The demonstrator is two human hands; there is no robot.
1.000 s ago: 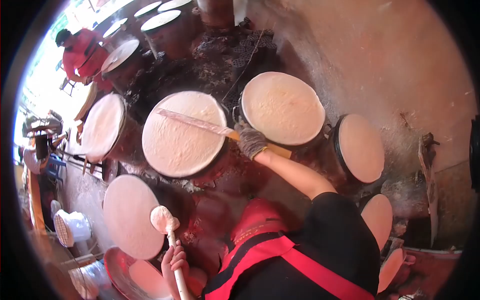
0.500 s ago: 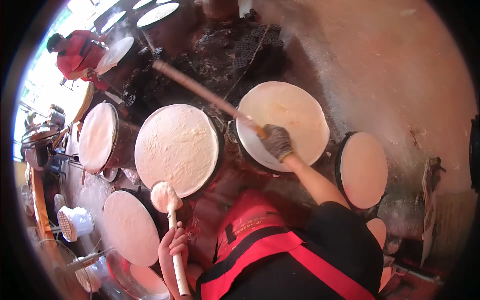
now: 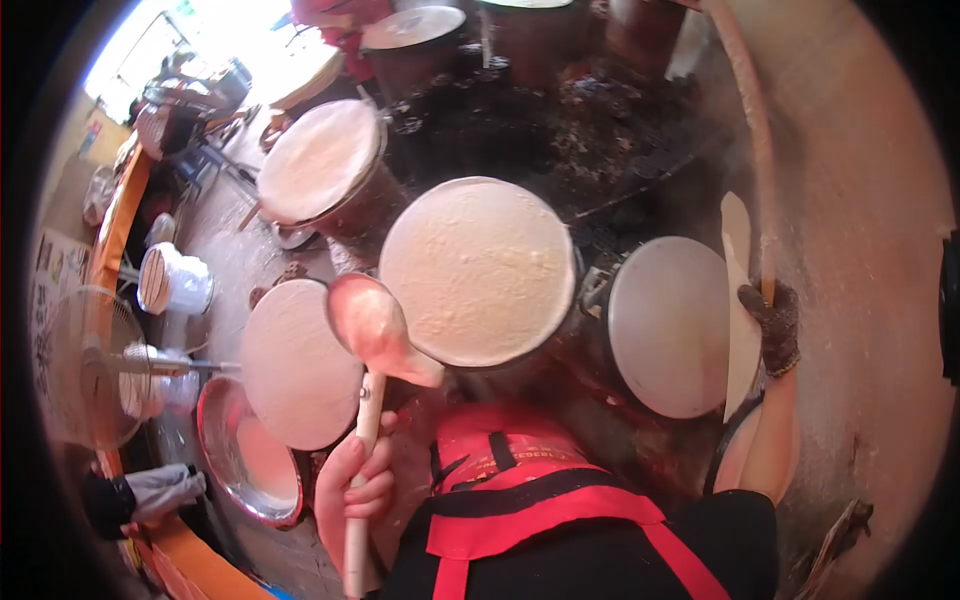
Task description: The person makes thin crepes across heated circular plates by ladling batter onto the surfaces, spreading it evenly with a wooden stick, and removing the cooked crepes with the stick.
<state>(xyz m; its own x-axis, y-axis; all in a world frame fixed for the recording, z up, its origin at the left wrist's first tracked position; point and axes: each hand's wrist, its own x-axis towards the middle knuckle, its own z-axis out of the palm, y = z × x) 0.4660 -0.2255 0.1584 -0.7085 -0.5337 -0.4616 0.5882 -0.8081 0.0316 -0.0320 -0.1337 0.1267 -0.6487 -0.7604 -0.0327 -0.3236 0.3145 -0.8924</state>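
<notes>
My bare left hand (image 3: pixel 368 478) is wrapped round the pale handle of a ladle (image 3: pixel 368 320), whose bowl holds thick batter hanging over its rim. The ladle is between the left round griddle (image 3: pixel 300 365) and the middle griddle (image 3: pixel 480 270), both covered with a pale layer. At the right, my gloved right hand (image 3: pixel 775 330) grips a long wooden stick (image 3: pixel 757 130) pointing up. A thin pale sheet (image 3: pixel 737 290) hangs beside this hand, along the edge of a bare grey griddle (image 3: pixel 668 325).
Another covered griddle (image 3: pixel 322 160) stands at the upper left. A metal basin (image 3: pixel 250 455) with batter is at the lower left, near white buckets (image 3: pixel 173 280) and a fan (image 3: pixel 95 365). A person in red (image 3: pixel 345 15) is at the top, near more griddles.
The view has swung left. My right hand has moved right with the stick, now upright, and the pale layer is off the right griddle. The ladle is nearer the middle griddle, batter drooping.
</notes>
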